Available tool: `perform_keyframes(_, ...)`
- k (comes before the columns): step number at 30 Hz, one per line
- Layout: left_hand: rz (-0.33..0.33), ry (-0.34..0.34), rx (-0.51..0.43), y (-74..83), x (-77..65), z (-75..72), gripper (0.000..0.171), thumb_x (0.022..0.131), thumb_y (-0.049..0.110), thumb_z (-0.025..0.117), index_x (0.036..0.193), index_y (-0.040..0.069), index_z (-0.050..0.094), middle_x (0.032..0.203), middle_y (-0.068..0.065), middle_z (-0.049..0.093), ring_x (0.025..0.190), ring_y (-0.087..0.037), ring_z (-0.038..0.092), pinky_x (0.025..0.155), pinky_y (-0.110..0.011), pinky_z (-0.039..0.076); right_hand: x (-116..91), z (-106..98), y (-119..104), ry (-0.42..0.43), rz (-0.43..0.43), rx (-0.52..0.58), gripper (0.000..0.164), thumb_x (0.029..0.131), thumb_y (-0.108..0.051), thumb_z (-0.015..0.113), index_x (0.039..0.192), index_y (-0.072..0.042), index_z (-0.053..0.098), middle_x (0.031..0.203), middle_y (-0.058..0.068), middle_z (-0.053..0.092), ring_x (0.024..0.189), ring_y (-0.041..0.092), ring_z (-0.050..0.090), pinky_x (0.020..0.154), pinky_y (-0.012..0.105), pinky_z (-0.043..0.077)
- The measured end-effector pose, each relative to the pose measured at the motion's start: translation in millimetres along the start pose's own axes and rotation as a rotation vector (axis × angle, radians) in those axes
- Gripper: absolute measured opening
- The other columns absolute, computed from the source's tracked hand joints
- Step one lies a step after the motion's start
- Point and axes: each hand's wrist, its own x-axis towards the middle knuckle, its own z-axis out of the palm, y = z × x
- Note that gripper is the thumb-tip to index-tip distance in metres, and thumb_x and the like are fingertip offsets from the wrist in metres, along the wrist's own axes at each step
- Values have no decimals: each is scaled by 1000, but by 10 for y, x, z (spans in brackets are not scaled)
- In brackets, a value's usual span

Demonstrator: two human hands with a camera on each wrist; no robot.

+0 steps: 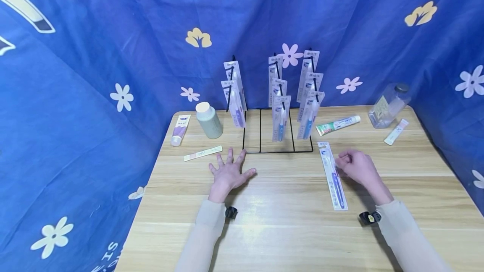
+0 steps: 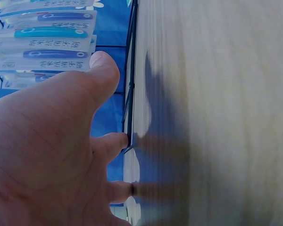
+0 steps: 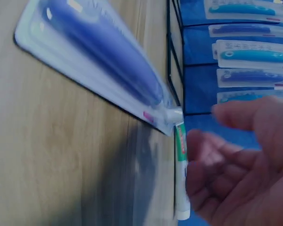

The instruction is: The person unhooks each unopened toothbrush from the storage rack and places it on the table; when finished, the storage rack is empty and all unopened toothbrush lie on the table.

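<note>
A packaged toothbrush [image 1: 334,181] with a purple handle lies on the table, its card at a slight slant. Just right of it hovers my right hand [image 1: 357,166], fingers loosely curled, a gap between thumb and fingertips; the right wrist view shows nothing in its grasp. My left hand [image 1: 228,175] has its fingers spread, palm down, by the front left corner of a black wire rack [image 1: 277,152]. Its index fingertip is at the wire; whether it presses there I cannot tell. Several packaged toothbrushes [image 1: 281,119] hang in three columns from the rack's hooks.
On the left are a purple-and-white tube [image 1: 180,130], a green bottle with white cap [image 1: 209,121] and a slim packet [image 1: 203,153]. A green-and-white toothpaste tube [image 1: 338,125], a clear dark-capped bottle [image 1: 389,106] and a small packet [image 1: 396,132] lie or stand right. Blue cloth [image 1: 151,53] hangs behind.
</note>
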Motion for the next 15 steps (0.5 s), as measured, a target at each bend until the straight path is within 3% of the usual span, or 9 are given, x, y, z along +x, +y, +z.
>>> perform_keyframes(6, -2, 0, -1, -8, -3, -4, 85, 91, 79, 44, 162, 41, 17, 172, -12, 6, 152, -59, 4, 112, -84, 9, -88, 50, -178, 125, -133, 184, 26, 94, -19, 72, 110, 2, 72, 95, 15, 76, 76, -2, 63, 68, 12, 52)
perform_keyframes(10, -1, 3, 1, -9, -10, -9, 85, 91, 79, 44, 162, 42, 18, 172, -12, 6, 152, -59, 5, 112, -84, 9, -153, 79, -360, 120, -193, 332, 28, 94, -16, 74, 114, 3, 72, 103, 19, 77, 83, -9, 65, 74, 10, 54)
perform_keyframes(15, -3, -3, 6, -11, -11, -5, 85, 90, 80, 43, 162, 42, 17, 172, -12, 5, 152, -58, 4, 112, -83, 9, -223, 147, -603, 80, -254, 465, 32, 91, -10, 75, 121, 1, 70, 114, 21, 75, 95, -4, 70, 83, 11, 55)
